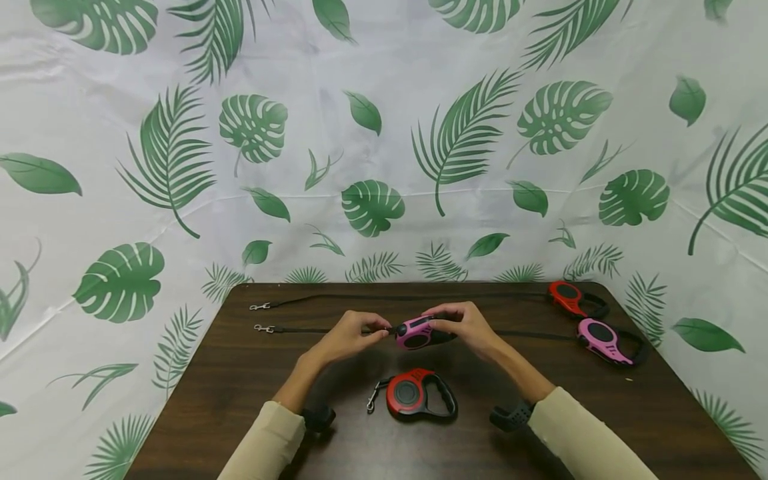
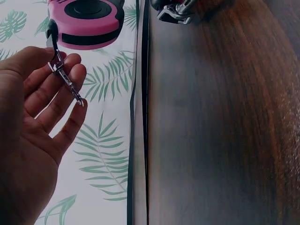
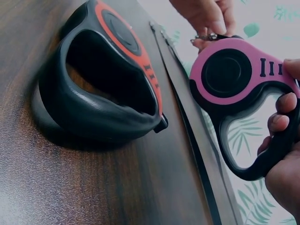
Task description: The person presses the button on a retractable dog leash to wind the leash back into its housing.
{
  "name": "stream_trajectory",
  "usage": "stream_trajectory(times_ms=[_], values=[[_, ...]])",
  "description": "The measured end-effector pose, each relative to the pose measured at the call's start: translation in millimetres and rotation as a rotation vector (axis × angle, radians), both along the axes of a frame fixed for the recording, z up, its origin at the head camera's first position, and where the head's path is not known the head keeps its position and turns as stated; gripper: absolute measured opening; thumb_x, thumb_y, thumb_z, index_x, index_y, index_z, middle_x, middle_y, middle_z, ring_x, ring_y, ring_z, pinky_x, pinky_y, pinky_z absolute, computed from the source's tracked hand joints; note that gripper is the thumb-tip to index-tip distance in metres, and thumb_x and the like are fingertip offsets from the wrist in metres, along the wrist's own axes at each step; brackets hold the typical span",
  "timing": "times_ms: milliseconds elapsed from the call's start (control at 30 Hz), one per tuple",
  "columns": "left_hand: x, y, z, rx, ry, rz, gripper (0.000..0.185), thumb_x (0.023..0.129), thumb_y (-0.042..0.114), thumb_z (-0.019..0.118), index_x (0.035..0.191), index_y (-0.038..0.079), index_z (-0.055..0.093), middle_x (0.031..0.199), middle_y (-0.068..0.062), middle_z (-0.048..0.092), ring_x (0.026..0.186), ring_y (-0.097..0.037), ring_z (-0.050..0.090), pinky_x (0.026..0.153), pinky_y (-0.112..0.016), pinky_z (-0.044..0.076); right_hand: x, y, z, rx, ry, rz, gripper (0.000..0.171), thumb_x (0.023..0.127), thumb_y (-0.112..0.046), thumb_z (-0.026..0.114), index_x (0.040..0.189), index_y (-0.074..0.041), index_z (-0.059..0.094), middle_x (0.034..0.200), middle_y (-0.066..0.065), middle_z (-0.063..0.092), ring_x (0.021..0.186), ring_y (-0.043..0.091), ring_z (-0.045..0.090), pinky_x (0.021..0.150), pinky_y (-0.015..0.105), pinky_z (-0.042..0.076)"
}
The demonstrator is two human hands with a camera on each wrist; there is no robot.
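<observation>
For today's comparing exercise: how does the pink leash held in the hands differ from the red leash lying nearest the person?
The held pink leash has a pink case; the near red leash has a red one. The pink one is lifted off the table, gripped by the right hand, while the red lies flat, untouched. The left hand pinches the pink one's clip; the red one's clip rests on the table. Both have black handles and round dark centres.

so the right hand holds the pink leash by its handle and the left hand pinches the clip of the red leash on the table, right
Not quite. The left hand pinches the metal clip of the held pink retractable leash, not the red one, as the left wrist view shows. The right hand does hold its handle.
</observation>
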State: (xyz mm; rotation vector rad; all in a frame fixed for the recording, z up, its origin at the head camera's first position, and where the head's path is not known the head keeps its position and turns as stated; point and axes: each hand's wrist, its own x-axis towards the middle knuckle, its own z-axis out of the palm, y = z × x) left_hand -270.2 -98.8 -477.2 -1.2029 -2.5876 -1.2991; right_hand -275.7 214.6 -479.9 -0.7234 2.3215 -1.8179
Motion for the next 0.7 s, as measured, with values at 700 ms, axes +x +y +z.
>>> stream_trajectory(times_ms=[700], values=[[-0.3,11.6,-8.4,-0.019,0.018,0.046,0.027,0.095,0.013,0.081,0.119,0.002,0.075,0.112,-0.010,0.077,0.100,-0.020,0.073,0.091,-0.041,0.061,-2.6,-6.2,-11.2,-0.072,-0.089,-0.023,0.028,0.100,-0.013,0.073,0.122,0.004,0.075,0.114,0.003,0.078,0.091,0.030,0.060,0.071,0.030,0.050]])
